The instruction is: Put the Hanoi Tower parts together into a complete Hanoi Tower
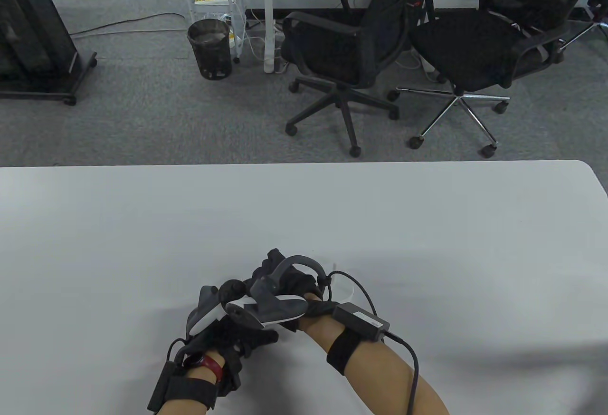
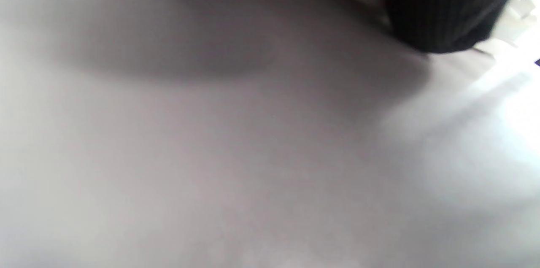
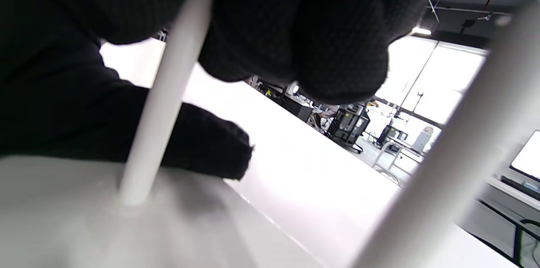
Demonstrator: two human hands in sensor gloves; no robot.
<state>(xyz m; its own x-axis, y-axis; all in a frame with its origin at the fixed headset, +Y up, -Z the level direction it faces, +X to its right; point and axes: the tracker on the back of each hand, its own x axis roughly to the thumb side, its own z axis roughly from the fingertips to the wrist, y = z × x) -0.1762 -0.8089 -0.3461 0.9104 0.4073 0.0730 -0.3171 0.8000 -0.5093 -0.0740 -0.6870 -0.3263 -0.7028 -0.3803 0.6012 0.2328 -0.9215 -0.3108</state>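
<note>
Two gloved hands huddle at near middle of white table (image 1: 427,225). White base (image 3: 84,226) lies under them, thin white peg (image 3: 164,90) upright in it. Right hand (image 1: 285,286) grips peg; left hand (image 1: 228,334) grip cannot tell. Plastic likely light, stiff, smooth; hold peg low.

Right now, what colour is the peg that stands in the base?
White, like the base; the peg shows best in the right wrist view.
</note>
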